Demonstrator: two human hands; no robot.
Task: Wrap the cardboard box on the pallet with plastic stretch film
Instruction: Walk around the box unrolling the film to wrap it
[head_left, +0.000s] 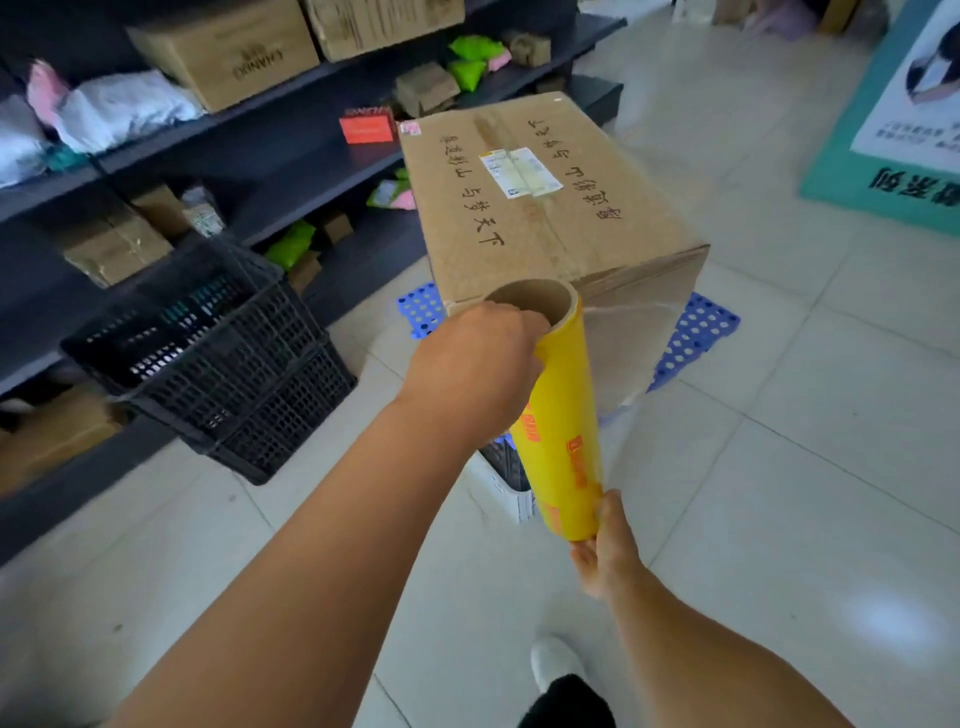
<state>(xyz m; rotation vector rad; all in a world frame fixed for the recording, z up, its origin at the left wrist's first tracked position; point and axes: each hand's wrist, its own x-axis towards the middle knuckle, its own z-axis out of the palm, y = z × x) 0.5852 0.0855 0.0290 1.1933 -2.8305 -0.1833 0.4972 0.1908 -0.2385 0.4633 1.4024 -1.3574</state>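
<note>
Centre frame: yellow stretch-film roll (563, 415) on a brown cardboard core, left hand (475, 364) gripping its top end, right hand (608, 551) its bottom; clear film (631, 332) stretched to large brown cardboard box (540, 208) on perforated blue plastic pallet (696, 332); black plastic crate (218, 353) at left.

Storeroom, tiled floor, shelving along the left.
Pale glossy floor tiles (779, 467) show a light glare; dark shelving (291, 171) holds cartons and parcels; black plastic crates (218, 358) are stacked beside it.

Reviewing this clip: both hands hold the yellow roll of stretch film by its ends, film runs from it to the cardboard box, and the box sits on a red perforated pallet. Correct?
Not quite: the pallet is blue, not red, as the head view shows. The rest holds: the left hand and right hand hold the yellow roll by its ends, and film runs to the cardboard box.
</note>
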